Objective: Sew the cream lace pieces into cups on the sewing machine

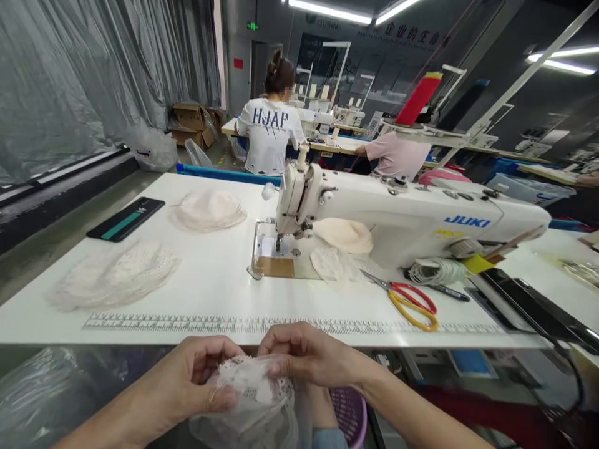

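Note:
Below the table's front edge, my left hand [201, 380] and my right hand [299, 355] hold a piece of white lace fabric [255, 390] between them. My left thumb presses on its left side, and my right fingers pinch its upper right edge. Sheer cloth hangs down from the lace over my lap. Beyond my hands stands a white sewing machine [397, 212], its needle area [278, 243] above a metal plate. A cream cup-shaped piece [344, 235] and a white lace scrap [337, 265] lie under the machine's arm.
Two piles of pale lace pieces, a near one [119, 274] and a far one [208, 209], lie left, beside a dark phone [126, 218]. A ruler [224, 323] runs along the front edge. Scissors [407, 302] lie right. A purple basket [350, 415] stands below. Two people [271, 125] sit ahead.

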The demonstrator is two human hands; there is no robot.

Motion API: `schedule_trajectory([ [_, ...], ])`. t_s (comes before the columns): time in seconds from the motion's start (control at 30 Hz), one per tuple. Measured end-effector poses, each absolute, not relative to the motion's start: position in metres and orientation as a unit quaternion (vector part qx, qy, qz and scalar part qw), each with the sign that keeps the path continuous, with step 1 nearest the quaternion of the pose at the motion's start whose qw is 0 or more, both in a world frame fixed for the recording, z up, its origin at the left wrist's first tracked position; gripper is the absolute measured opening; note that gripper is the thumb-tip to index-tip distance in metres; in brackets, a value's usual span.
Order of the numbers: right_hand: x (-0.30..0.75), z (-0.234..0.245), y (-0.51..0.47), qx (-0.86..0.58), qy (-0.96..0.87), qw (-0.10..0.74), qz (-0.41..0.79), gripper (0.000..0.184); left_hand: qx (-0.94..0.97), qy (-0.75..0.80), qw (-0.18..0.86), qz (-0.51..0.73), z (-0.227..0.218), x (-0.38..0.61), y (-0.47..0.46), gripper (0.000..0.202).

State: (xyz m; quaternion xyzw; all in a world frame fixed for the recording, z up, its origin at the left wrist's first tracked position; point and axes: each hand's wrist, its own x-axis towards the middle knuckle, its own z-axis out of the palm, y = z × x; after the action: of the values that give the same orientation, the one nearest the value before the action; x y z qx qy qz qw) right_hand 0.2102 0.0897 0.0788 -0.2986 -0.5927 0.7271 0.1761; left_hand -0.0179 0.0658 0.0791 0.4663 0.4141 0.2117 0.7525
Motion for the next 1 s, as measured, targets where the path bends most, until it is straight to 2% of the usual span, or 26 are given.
schedule_trajectory([
  [0.13,0.224,0.061,0.061,-0.317,-0.633,0.176,0.684,0.024,0.446,0.418,0.771,0.178,0.059,-0.006,0.044,0.036],
  [0.37,0.233,0.034,0.039,-0.34,-0.629,0.175,0.676,0.038,0.442,0.45,0.757,0.171,0.032,0.005,0.02,0.032],
  [0.57,0.235,0.018,0.03,-0.339,-0.608,0.183,0.694,0.039,0.369,0.45,0.794,0.177,0.028,0.002,0.012,0.034],
  [1.0,0.233,0.013,0.021,-0.367,-0.594,0.186,0.691,0.036,0.373,0.46,0.788,0.167,0.027,0.004,0.013,0.036],
])
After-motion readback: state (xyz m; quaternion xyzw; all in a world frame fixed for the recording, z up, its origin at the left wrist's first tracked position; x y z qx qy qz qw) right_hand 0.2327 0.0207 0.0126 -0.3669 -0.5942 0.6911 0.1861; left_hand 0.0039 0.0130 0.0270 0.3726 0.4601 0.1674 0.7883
